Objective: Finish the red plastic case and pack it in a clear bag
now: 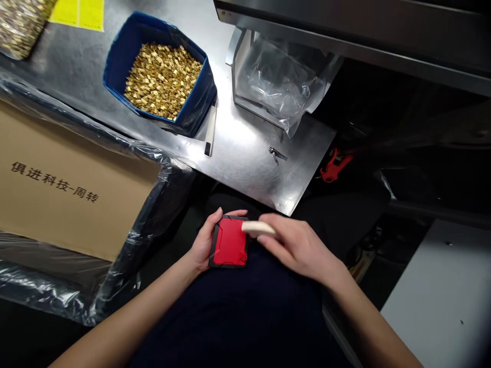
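My left hand (204,245) is wrapped around a small red and black case (230,243), held in front of my dark clothing. The case's red face, with a small raised mark near one corner, points up. My right hand (297,243) is closed on a flat cream-coloured piece (259,228) with a rounded edge; slight blur hides its exact kind. The near end of this piece overlaps the right edge of the case. Whether it touches the red surface, I cannot tell.
Ahead, the metal bench (241,158) bears a blue bin (197,115) of small gold-coloured metal parts (163,79), a white stick with a black end (210,130), nail clippers (278,155) and clear plastic bags (280,82). A plastic-wrapped cardboard box (72,204) stands left; a red tool (336,164) lies right.
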### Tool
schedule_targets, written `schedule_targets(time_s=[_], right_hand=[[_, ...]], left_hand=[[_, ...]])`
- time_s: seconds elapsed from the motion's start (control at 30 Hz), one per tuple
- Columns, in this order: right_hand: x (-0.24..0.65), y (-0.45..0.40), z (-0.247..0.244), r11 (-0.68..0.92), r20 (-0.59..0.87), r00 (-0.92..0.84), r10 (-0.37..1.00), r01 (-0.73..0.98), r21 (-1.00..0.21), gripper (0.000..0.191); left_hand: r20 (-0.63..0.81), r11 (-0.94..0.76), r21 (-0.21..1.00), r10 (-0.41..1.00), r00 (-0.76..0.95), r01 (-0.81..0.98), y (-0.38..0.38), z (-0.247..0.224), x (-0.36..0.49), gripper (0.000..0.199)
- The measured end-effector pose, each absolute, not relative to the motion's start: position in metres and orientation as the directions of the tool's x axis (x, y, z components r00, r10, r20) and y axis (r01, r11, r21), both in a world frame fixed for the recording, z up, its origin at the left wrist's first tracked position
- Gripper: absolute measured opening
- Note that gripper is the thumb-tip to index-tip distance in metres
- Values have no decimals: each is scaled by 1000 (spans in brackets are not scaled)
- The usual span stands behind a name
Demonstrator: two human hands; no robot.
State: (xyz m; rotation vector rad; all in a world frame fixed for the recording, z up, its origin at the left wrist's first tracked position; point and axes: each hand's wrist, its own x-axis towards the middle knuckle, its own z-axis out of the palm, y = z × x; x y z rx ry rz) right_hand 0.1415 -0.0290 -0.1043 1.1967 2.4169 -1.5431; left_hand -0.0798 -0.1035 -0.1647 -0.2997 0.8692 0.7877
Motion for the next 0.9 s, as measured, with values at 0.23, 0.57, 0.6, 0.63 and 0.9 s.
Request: schedule_targets(time_s=[0.23, 0.57, 0.6, 0.63, 0.9], right_hand=[[133, -57, -116, 542, -437, -811, 390, 585, -603, 25], [137, -45, -107, 401, -546, -737, 399, 675, -619, 17], [136, -44, -108, 399, -548, -743, 385, 669, -627, 16], [135, -43, -108, 408, -545, -754, 365, 656, -634, 16], [126, -39, -111, 410, -532, -766, 362, 643, -647, 16]], left_hand=[[-828, 785, 115, 414, 378, -608, -99, -166, -69, 52], [-868, 805, 108, 362, 339, -584, -96, -165, -70, 48], [-868, 808, 113, 364, 339, -578, -96, -165, -70, 49], [-863, 810, 118, 370, 343, -575, -96, -166, -70, 50], [-875, 815, 101, 346, 339, -570, -94, -167, -72, 49]])
